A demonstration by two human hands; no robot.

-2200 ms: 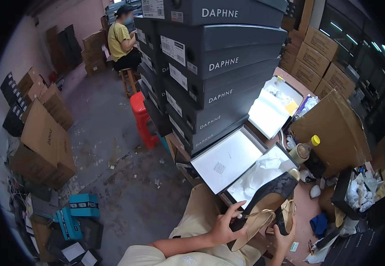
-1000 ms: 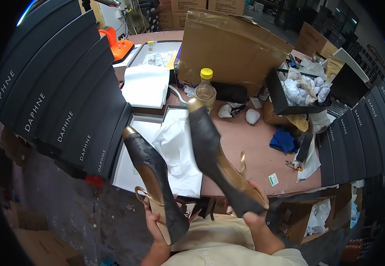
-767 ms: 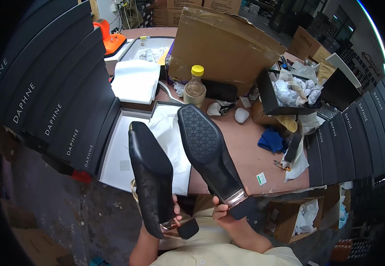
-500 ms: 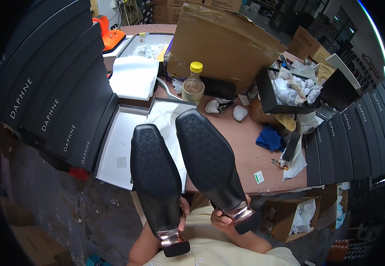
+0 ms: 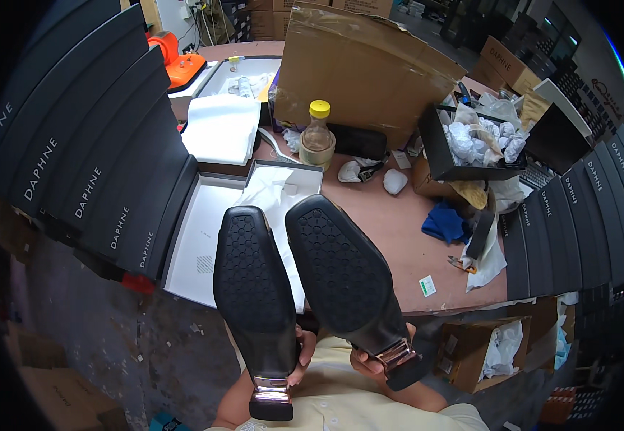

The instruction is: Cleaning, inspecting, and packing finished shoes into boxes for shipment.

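Observation:
Two black square-toed shoes are held up side by side, their patterned soles facing me and their toes pointing away. My left hand [image 5: 302, 353] is closed round the rear of the left shoe [image 5: 254, 287], just above its shiny rose-metal heel. The right shoe [image 5: 344, 269] leans with its toe to the left, gripped near its metallic heel by my right hand [image 5: 369, 361]. Most of my fingers are hidden behind the shoes. Beyond the toes lies an open grey-rimmed shoebox [image 5: 200, 237] with white tissue paper [image 5: 265, 188] in it.
Dark shoeboxes are stacked high at the left [image 5: 111, 165] and right [image 5: 578, 208]. A yellow-capped bottle [image 5: 317, 140] stands on the pink table [image 5: 391, 237], before a big cardboard sheet [image 5: 362, 72]. A black box [image 5: 455, 169] of crumpled paper, a blue cloth [image 5: 445, 221] and orange-handled pliers [image 5: 463, 264] lie rightward.
Both shoes have come slightly lower and nearer to me, and the right one has shifted a little to the right. Each hand keeps its hold. The whole view has shifted slightly.

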